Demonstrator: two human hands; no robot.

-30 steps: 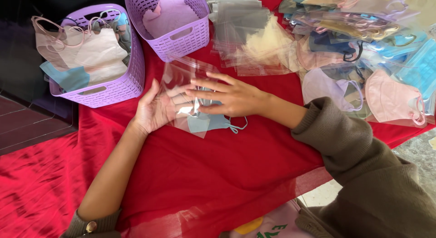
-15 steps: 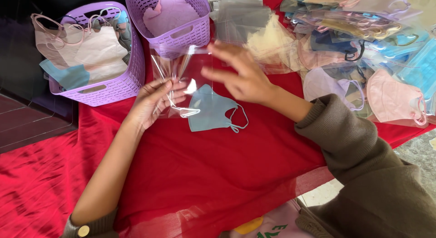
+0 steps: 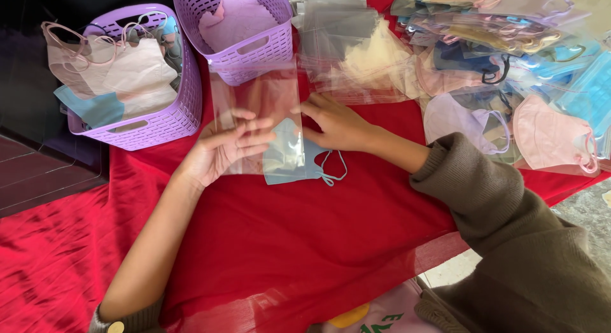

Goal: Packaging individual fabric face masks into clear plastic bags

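Note:
A clear plastic bag stands upright over the red cloth, held from behind by my left hand, palm up with fingers spread against it. My right hand pinches the bag's right edge between thumb and fingers. A light blue face mask with ear loops lies flat on the cloth just below the bag's lower end, partly seen through the plastic. Whether the mask is inside the bag's mouth I cannot tell.
Two purple baskets sit at the back: the left basket holds white and blue masks, the other basket a pink one. A stack of clear bags lies behind my right hand. Bagged masks pile up at right. The red tablecloth covers the table.
Both hands lifted the clear bag off the blue mask and raised it upright. My right hand moved from over the mask to the bag's right edge.

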